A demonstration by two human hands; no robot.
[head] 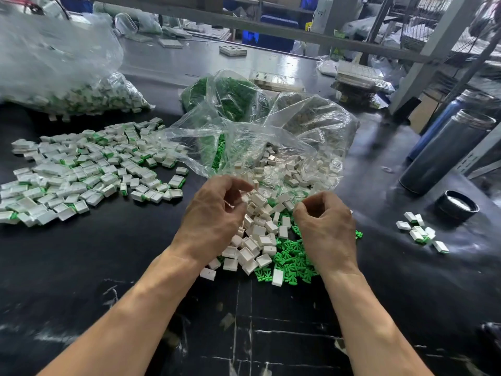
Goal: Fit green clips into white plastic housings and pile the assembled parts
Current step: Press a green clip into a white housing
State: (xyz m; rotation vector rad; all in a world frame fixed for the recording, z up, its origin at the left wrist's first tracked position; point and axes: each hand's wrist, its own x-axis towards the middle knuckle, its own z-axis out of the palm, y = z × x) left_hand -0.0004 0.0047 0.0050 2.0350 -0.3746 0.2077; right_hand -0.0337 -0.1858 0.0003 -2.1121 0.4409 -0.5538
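Both your hands hover, knuckles up, over the mixed heap on the table (pixel 81 267).

Your left hand (pixel 214 218) curls its fingers narrow above the housings (pixel 257 240); your right hand (pixel 326 229) pinches thumb to forefinger beside the clips (pixel 292 260). Whether either grips a part is hidden by the palms. The assembled pile (pixel 89 169) lies well left; the bags (pixel 257 137) blur their contents.

The person's two arms come into view from the bottom edge, bare from forearm to fingertip, with no sleeve showing anywhere along them. The bare left hand (pixel 214 218) carries no glove, ring or bracelet, and its wrist has no watch or strap. The bare right hand (pixel 326 230) is just as unadorned, wrist included.
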